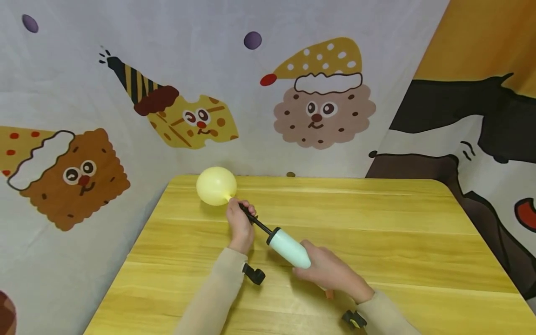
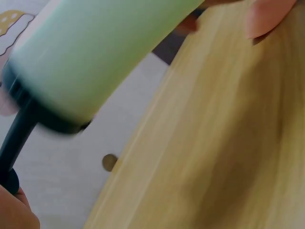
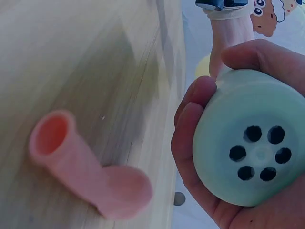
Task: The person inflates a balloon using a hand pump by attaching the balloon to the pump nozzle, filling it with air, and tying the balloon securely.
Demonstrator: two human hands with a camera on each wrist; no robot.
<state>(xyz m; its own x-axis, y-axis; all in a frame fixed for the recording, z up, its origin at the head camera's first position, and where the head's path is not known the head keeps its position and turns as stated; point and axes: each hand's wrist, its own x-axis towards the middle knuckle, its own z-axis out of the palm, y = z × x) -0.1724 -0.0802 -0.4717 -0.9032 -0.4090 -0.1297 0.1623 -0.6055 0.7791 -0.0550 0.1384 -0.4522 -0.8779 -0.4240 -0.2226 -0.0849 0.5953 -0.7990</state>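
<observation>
A hand balloon pump with a mint-green barrel (image 1: 289, 248) and a black rod (image 1: 263, 224) spans the space between my hands over the table. My left hand (image 1: 240, 223) grips the pump's black far end, where the neck of a yellow inflated balloon (image 1: 216, 186) meets it. The exact join is hidden by the fingers. My right hand (image 1: 326, 270) wraps around the mint barrel near its rounded end. In the right wrist view, that end (image 3: 259, 152) shows several round holes. Below the right hand lies a small limp pink balloon (image 3: 81, 167), its open neck facing up.
The wooden table (image 1: 377, 218) extends beneath both hands. A white cloth wall (image 1: 251, 158) printed with cartoon biscuits and cheese stands along its back and left. A dark printed cloth (image 1: 444, 107) hangs at the right.
</observation>
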